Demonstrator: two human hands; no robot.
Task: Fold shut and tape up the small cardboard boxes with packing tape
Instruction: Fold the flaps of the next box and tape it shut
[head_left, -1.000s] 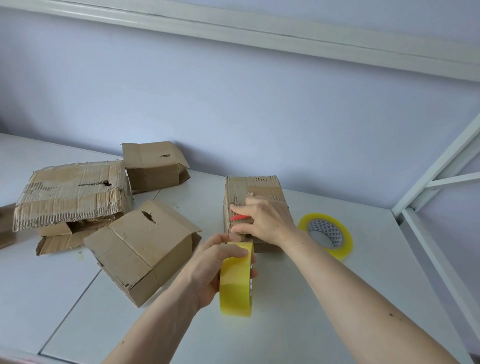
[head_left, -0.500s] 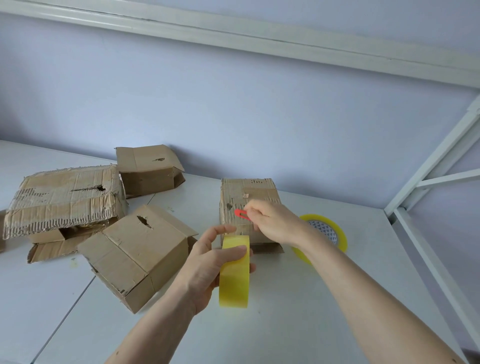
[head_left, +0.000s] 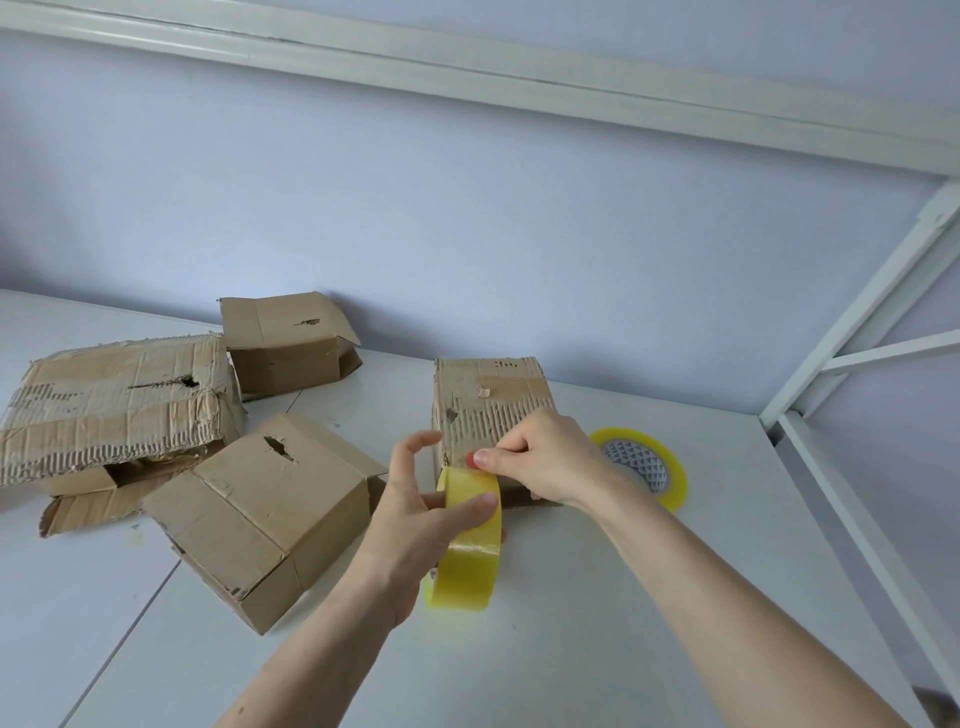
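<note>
Plain room, white table (head_left: 597, 649), lilac wall (head_left: 467, 208), white metal frame (head_left: 857, 322)

Red object (head_left: 470, 459) mostly hidden.

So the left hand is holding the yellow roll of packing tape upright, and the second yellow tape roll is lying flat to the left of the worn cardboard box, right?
Not quite. The left hand does hold the yellow roll of packing tape upright, but the second yellow tape roll lies flat to the right of the worn cardboard box, as the head view shows.
</note>
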